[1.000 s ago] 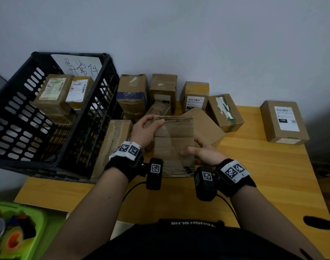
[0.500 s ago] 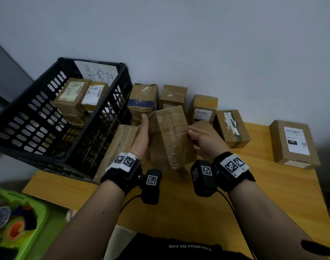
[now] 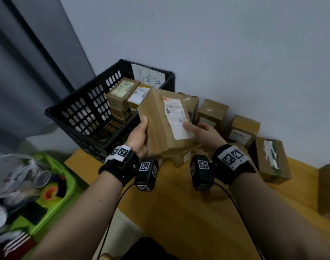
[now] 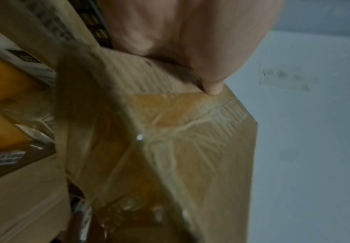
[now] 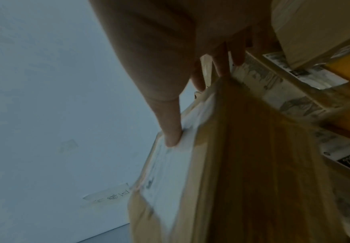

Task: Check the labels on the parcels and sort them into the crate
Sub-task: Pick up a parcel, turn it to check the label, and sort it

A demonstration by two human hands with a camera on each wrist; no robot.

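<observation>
Both hands hold one brown cardboard parcel (image 3: 161, 126) raised above the wooden table (image 3: 179, 194), just at 3 o'clock of the crate. The left hand (image 3: 139, 136) grips the parcel's left side, thumb on the near face and fingers wrapped behind. The right hand (image 3: 204, 133) grips its right edge, thumb pressed on the white shipping label (image 3: 176, 119), which faces up toward the head camera; the remaining fingers lie under the parcel.

The black slotted crate (image 3: 81, 117) stands at 10 o'clock of the held parcel, on the table's far-left corner. It contains two labelled boxes (image 3: 128, 94) side by side, resting on further cardboard below. A handwritten paper sign (image 3: 147, 77) sits against the crate's far wall.

A row of unsorted parcels (image 3: 243, 128) stands on the table along the wall, from 1 to 3 o'clock of the held parcel.

A green tray (image 3: 66, 182) at 8 o'clock, below table level, holds mixed small items, among them an orange tape roll (image 3: 49, 193).
</observation>
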